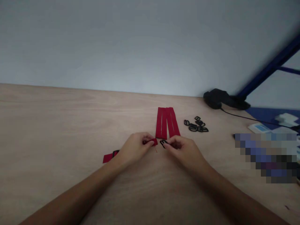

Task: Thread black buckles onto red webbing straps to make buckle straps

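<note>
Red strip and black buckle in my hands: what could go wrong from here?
The flat red fabric strip in your left hand seems to have a thin loose thread hanging below it, which might snag. The black looped slide buckle in your right hand sits in a fingertip grip, so it could slip. Your left wrist partly covers a second red fabric strip with its own black buckle and may nudge them.

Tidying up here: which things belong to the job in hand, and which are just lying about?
Job in hand, likely:
red strip in left hand
black buckle in right hand
flat red strips ahead
loose buckles
buckled strip, further left

Apparently lying about:
black corded object
white-and-blue item
</note>
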Available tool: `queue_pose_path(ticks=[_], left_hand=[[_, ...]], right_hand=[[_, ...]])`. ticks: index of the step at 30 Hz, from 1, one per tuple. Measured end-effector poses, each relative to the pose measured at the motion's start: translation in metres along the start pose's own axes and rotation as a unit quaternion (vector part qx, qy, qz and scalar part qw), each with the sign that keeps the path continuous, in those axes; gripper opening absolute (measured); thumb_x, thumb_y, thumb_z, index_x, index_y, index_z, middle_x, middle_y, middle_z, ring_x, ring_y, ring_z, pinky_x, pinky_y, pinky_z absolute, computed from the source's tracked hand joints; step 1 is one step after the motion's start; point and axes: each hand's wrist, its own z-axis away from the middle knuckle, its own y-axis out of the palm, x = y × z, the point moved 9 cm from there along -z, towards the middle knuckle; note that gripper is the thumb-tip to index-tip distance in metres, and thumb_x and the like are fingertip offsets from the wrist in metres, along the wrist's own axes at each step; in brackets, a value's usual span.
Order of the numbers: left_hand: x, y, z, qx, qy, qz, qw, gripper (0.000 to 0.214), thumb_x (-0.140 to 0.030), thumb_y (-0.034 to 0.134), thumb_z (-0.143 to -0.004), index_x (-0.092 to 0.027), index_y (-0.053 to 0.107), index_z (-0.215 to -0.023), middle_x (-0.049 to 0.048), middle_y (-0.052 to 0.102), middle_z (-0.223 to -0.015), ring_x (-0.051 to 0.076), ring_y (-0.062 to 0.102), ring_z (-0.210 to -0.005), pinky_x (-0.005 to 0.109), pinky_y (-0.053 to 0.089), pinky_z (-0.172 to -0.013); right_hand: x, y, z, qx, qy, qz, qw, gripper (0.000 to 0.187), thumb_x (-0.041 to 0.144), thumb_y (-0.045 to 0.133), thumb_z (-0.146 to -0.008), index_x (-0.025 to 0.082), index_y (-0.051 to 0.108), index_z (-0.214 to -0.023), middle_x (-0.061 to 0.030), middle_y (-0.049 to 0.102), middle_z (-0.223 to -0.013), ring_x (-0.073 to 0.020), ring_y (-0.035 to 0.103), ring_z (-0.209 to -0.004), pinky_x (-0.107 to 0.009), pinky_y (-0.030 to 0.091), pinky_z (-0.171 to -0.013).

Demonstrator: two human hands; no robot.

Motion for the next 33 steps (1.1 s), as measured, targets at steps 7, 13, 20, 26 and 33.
queue_pose_path(ticks=[7, 13, 20, 26, 33], left_hand=[[0.000, 0.009, -0.001, 0.022, 0.016, 0.089, 0.996, 0.015, -0.019, 0.060, -0.081, -0.015, 0.067, -0.094, 0.0052, 0.073, -0.087, 0.018, 0.068, -0.081, 0.028, 0.051, -0.075], [-0.017, 0.018, 0.007, 0.064, 0.091, 0.066, 0.992, 0.023, -0.016, 0.053, -0.085, -0.017, 0.066, -0.105, 0.0075, 0.068, -0.106, 0.019, 0.064, -0.099, 0.034, 0.049, -0.091], [-0.038, 0.018, 0.013, 0.017, 0.157, -0.072, 0.985, 0.031, -0.028, 0.068, -0.079, -0.016, 0.066, -0.108, 0.0057, 0.062, -0.095, 0.018, 0.058, -0.082, 0.028, 0.048, -0.076], [-0.026, 0.021, 0.010, 0.031, 0.104, -0.002, 0.994, 0.019, -0.024, 0.066, -0.079, -0.016, 0.066, -0.096, 0.0018, 0.062, -0.082, 0.014, 0.055, -0.070, 0.025, 0.045, -0.065], [-0.015, 0.032, 0.008, 0.099, 0.072, 0.180, 0.976, 0.021, -0.017, 0.065, -0.079, -0.012, 0.061, -0.099, 0.0072, 0.067, -0.092, 0.016, 0.064, -0.082, 0.030, 0.051, -0.075]], right_hand=[[0.008, 0.013, 0.002, 0.035, -0.032, -0.094, 0.994, 0.016, 0.028, 0.065, -0.078, 0.018, 0.065, -0.065, -0.0082, 0.066, -0.099, -0.0197, 0.063, -0.092, -0.029, 0.050, -0.076], [-0.003, 0.010, 0.000, 0.043, 0.032, -0.051, 0.997, 0.019, 0.032, 0.062, -0.080, 0.017, 0.066, -0.069, -0.0028, 0.068, -0.070, -0.0170, 0.061, -0.065, -0.028, 0.045, -0.062], [-0.004, 0.005, 0.001, 0.013, 0.046, -0.027, 0.999, 0.015, 0.031, 0.064, -0.079, 0.018, 0.067, -0.072, -0.0037, 0.071, -0.074, -0.0182, 0.064, -0.068, -0.028, 0.046, -0.062], [0.008, 0.012, 0.001, 0.051, -0.003, -0.079, 0.996, 0.018, 0.033, 0.061, -0.082, 0.018, 0.065, -0.074, -0.0040, 0.067, -0.077, -0.0173, 0.062, -0.073, -0.028, 0.047, -0.068], [-0.024, 0.039, -0.004, 0.133, 0.103, -0.356, 0.919, 0.032, 0.034, 0.065, -0.076, 0.018, 0.061, -0.103, -0.0023, 0.064, -0.083, -0.0122, 0.058, -0.065, -0.026, 0.047, -0.065]])
